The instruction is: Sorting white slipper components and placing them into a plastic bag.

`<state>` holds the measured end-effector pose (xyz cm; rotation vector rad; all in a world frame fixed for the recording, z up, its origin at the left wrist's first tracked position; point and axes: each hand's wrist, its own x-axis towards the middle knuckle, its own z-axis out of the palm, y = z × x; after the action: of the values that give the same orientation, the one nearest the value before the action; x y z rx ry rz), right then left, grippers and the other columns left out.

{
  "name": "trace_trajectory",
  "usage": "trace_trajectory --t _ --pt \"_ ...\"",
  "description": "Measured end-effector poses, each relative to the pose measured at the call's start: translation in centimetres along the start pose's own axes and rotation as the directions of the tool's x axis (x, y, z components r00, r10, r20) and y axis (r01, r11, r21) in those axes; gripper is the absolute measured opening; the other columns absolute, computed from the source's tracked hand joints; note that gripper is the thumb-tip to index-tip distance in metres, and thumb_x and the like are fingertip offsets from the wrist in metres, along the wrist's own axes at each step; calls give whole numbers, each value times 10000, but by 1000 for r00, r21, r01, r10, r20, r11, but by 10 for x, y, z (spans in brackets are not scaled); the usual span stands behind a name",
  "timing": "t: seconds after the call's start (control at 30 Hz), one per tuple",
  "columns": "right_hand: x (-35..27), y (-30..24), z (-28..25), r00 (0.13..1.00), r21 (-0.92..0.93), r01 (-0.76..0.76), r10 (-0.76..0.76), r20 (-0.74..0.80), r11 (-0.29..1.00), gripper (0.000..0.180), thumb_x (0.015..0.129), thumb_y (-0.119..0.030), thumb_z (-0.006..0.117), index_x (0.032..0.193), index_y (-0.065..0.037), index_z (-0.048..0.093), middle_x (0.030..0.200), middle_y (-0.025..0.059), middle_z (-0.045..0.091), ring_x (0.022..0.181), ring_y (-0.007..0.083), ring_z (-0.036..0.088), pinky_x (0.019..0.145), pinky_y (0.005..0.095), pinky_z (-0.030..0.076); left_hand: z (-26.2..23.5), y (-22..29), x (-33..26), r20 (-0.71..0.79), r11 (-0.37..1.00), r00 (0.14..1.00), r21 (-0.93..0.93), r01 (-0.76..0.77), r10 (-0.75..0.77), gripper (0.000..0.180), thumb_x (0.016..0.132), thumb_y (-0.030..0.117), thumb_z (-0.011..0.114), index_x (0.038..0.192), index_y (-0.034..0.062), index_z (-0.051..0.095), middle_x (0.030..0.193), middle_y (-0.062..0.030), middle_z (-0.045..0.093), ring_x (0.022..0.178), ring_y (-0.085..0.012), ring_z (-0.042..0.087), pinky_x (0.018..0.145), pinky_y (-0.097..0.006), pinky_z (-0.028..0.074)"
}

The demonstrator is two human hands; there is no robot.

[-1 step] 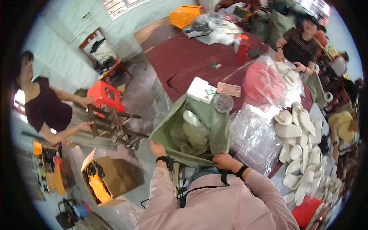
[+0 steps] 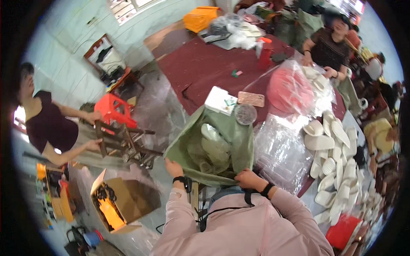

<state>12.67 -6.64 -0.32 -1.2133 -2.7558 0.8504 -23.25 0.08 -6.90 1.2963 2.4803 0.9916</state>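
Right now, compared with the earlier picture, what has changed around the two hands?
The view has shifted slightly; no thing has clearly moved, and nothing was taken or let go. The left hand and right hand still hold the edge of the sack, and the slippers lie as before.

head view: shifted slightly | green sack (image 2: 241, 143), pink phone (image 2: 251, 99): a touch further left in view

From far away I can see one yellow crate (image 2: 200, 19), a red stool (image 2: 114, 106) and an open cardboard box (image 2: 134, 199).
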Motion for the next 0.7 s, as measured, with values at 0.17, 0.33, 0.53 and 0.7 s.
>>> trace_trajectory --t 0.17,0.33,0.53,0.7 --pt "1 -2 1 991 7 -136 136 19 991 113 702 -147 572 777 -91 636 769 78 618 819 245 590 828 383 398 10 5 6 125 991 992 131 -32 15 534 792 17 502 1296 -19 332 1200 -244 463 1009 -401 520 846 -424 439" --pt "9 -14 -4 984 -33 -14 8 -179 999 194 701 -146 612 880 -82 651 1022 89 574 1034 245 514 928 412 358 19 -43 47 40 850 998 527 14 -41 605 786 180 543 1318 8 312 1240 -236 430 1053 -379 503 855 -427 434" --pt "-39 14 -3 874 5 -217 197 -444 976 437 726 -150 610 1152 -94 532 1258 134 449 1161 275 435 994 427 313 16 126 39 458 811 757 563 160 -467 574 914 454 384 1410 202 241 1444 -286 55 1299 -462 176 1018 -570 216" --pt "-68 39 0 835 49 -361 346 -429 931 391 747 -168 607 1119 -88 516 1191 117 492 1092 274 475 942 402 352 54 193 12 505 957 861 219 -188 54 533 897 330 499 1369 165 314 1441 -277 61 1292 -445 204 1015 -552 233"
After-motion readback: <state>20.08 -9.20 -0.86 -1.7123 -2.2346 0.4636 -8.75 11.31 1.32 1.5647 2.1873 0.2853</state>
